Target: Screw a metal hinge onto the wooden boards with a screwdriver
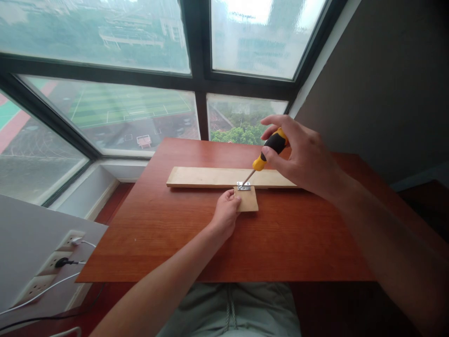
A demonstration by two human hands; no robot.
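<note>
My right hand [301, 157] is closed round a yellow and black screwdriver [267, 152], whose tip rests on a small metal hinge [243, 185]. The hinge joins a long pale wooden board [199, 177] to a small wooden block [249, 200]. My left hand [225, 214] pinches the left edge of the small block, holding it against the reddish wooden table [168, 234].
Large windows [133, 112] stand just behind the table's far edge. At the lower left a white surface carries a power strip [52, 264] with plugs and cables. A grey wall [386, 93] rises to the right. My lap shows under the near table edge.
</note>
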